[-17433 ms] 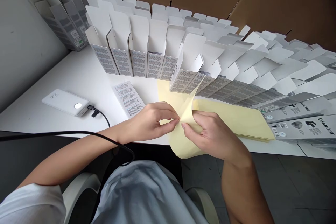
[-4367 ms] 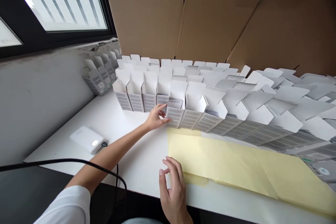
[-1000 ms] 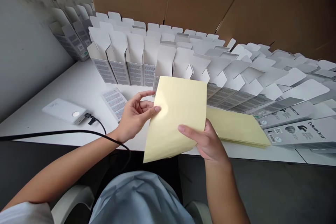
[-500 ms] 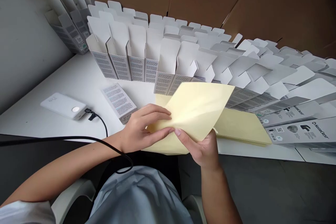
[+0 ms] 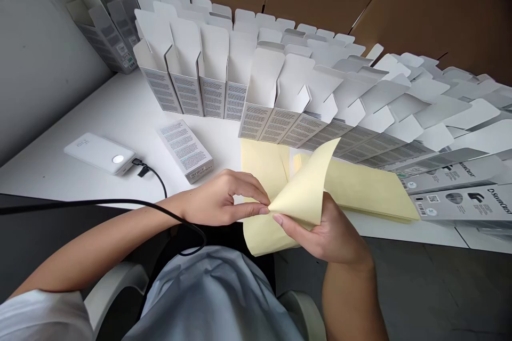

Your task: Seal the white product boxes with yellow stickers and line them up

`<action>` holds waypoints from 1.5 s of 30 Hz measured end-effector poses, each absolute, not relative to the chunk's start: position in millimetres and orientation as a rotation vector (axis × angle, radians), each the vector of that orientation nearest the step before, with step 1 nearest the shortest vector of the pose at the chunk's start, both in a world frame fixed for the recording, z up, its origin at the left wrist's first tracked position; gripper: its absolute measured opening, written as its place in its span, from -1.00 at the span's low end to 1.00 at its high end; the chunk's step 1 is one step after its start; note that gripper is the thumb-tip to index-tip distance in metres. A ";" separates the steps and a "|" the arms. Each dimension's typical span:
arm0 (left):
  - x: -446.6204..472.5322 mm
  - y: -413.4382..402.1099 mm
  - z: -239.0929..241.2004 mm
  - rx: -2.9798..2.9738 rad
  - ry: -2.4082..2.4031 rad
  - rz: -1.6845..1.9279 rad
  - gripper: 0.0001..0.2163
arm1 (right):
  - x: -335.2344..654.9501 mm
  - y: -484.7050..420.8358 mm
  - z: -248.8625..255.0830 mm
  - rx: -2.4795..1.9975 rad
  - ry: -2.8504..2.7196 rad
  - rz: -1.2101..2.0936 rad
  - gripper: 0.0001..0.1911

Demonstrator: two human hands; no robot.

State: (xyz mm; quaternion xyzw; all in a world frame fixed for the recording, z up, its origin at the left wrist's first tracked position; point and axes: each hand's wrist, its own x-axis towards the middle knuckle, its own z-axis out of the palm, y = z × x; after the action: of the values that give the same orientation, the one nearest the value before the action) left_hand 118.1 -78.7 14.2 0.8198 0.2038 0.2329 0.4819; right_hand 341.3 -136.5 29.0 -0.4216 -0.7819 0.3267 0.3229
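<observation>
My left hand (image 5: 224, 203) and my right hand (image 5: 324, 232) both pinch a pale yellow sheet (image 5: 308, 192) at the table's near edge. Their fingertips meet at a corner of the sheet, which curls upward between them. The sheet's lower part hangs over the table edge toward my lap. More yellow sheets (image 5: 368, 186) lie flat on the white table (image 5: 100, 112) just behind. A closed small white box (image 5: 184, 149) lies on its side left of my left hand.
Rows of open white cartons (image 5: 256, 80) stand across the back of the table, leaning over to the right. Flattened printed cartons (image 5: 460, 197) lie at the right. A white power bank (image 5: 100, 153) with a black cable (image 5: 120, 203) sits at the left. Brown cardboard stands behind.
The yellow sheet, held up flat a second ago, has come down and curled. My two hands have drawn together and now pinch one corner of it.
</observation>
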 end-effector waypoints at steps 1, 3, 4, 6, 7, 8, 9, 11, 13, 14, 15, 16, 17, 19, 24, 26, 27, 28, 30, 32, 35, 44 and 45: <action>118.2 -78.1 14.0 2.001 0.486 0.554 -0.71 | 341.5 -136.3 30.0 -1.105 -2.060 0.862 -0.89; 118.7 -77.1 13.4 2.012 0.472 0.541 -0.71 | 341.7 -135.9 31.4 -1.114 -2.067 0.869 -0.90; 119.1 -76.8 13.0 2.020 0.466 0.540 -0.71 | 341.7 -135.6 31.8 -1.119 -2.068 0.876 -0.91; 120.2 -76.5 12.2 2.036 0.453 0.546 -0.71 | 341.9 -135.1 32.1 -1.131 -2.070 0.897 -0.93; 120.8 -76.4 11.7 2.043 0.448 0.550 -0.72 | 342.1 -134.9 31.9 -1.134 -2.072 0.906 -0.93; 121.3 -76.4 11.2 2.050 0.444 0.552 -0.72 | 342.3 -134.7 31.7 -1.136 -2.071 0.910 -0.93; 121.6 -76.3 10.8 2.057 0.441 0.554 -0.72 | 342.5 -134.5 31.3 -1.138 -2.067 0.912 -0.93; 122.0 -75.9 9.7 2.068 0.439 0.547 -0.73 | 343.3 -134.6 30.2 -1.149 -2.049 0.910 -0.94; 122.0 -75.5 8.4 2.076 0.441 0.534 -0.72 | 344.3 -134.9 29.0 -1.163 -2.030 0.915 -0.94; 122.1 -75.4 7.8 2.078 0.439 0.529 -0.71 | 344.8 -135.1 28.3 -1.169 -2.022 0.920 -0.95; 122.2 -75.2 7.1 2.079 0.438 0.529 -0.71 | 345.3 -135.3 27.7 -1.175 -2.017 0.927 -0.95; 122.4 -75.2 6.5 2.080 0.440 0.532 -0.71 | 345.7 -135.4 27.2 -1.181 -2.014 0.934 -0.95; 122.7 -75.1 6.0 2.081 0.443 0.538 -0.71 | 346.1 -135.4 26.7 -1.185 -2.013 0.940 -0.96; 123.4 -75.1 5.4 2.084 0.451 0.550 -0.72 | 346.6 -135.3 25.9 -1.191 -2.014 0.952 -0.96; 123.7 -74.3 5.5 2.072 0.448 0.537 -0.71 | 347.9 -134.5 24.1 -1.169 -2.028 0.956 -0.97; 123.5 -74.1 4.9 2.066 0.446 0.521 -0.71 | 348.6 -134.6 23.5 -1.168 -2.030 0.954 -0.96; 123.5 -74.1 4.3 2.065 0.444 0.518 -0.71 | 349.0 -134.8 23.2 -1.174 -2.029 0.960 -0.96; 123.6 -74.2 3.7 2.065 0.444 0.518 -0.72 | 349.3 -135.0 22.9 -1.184 -2.023 0.968 -0.96; 124.1 -74.4 2.6 2.060 0.439 0.525 -0.73 | 350.0 -135.4 22.2 -1.205 -2.009 0.992 -0.98; 124.8 -74.6 1.9 2.042 0.428 0.536 -0.73 | 350.7 -135.6 21.6 -1.217 -1.998 1.001 -0.97; 125.7 -74.6 1.3 2.018 0.421 0.533 -0.72 | 351.3 -135.3 20.9 -1.207 -2.006 0.988 -0.97; 125.2 -71.6 -1.0 1.939 0.399 0.468 -0.71 | 352.5 -133.4 19.4 -1.104 -2.033 0.988 -0.93; 125.2 -71.4 -1.2 1.938 0.399 0.468 -0.71 | 352.8 -133.5 19.3 -1.104 -2.032 0.988 -0.93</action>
State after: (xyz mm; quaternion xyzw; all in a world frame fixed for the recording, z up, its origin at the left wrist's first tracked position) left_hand 125.2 -71.4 -1.2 0.8106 0.1670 0.1956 0.5261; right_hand 352.8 -133.5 19.3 -0.4178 -0.7686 0.3736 0.3085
